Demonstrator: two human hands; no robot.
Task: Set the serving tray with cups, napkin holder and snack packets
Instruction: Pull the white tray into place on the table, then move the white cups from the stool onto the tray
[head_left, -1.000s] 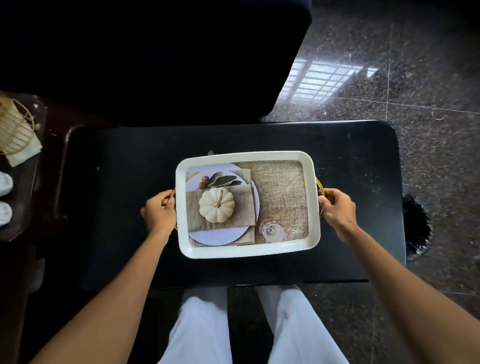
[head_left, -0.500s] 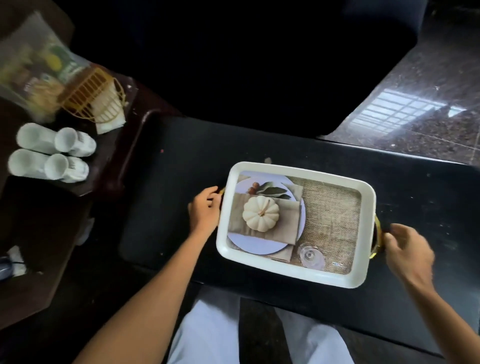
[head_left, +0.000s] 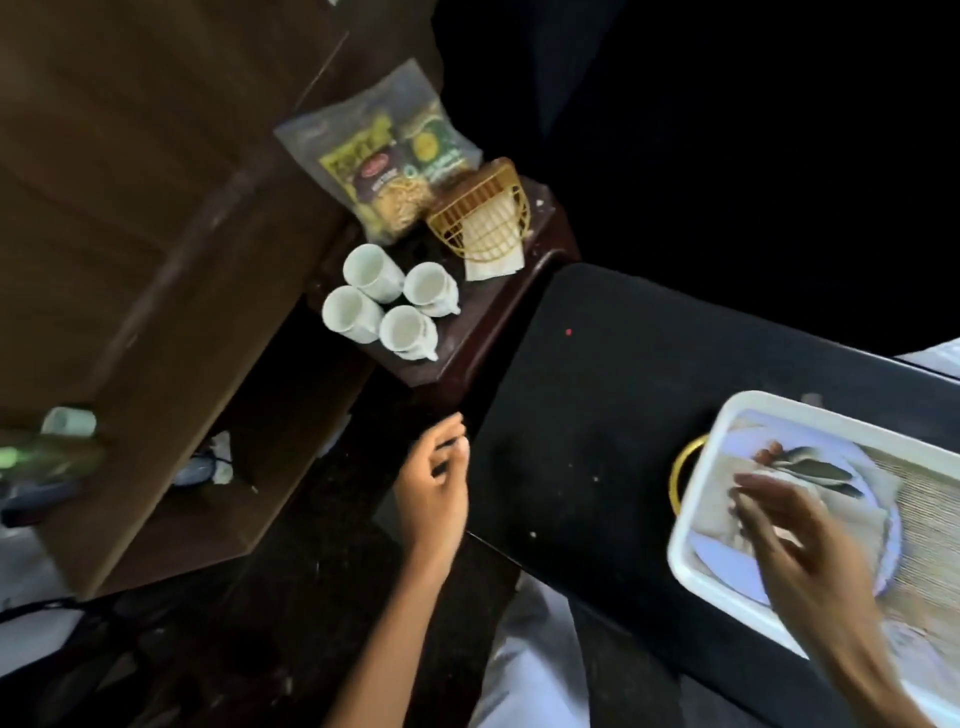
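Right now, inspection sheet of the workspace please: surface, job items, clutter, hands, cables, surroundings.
Surface: black table, small pale specks on it.
Job's things: serving tray on the table, nothing loaded yet; four white cups, yellow napkin holder with napkins and snack packets all on the brown side table.
Clutter: blurred items on the lower shelf at left, cannot identify.
Grippers: left hand empty, between tray and cups; right hand open over the tray, blurred.
Cables: dark cord at far left.
Surroundings: brown cabinet, dark floor.
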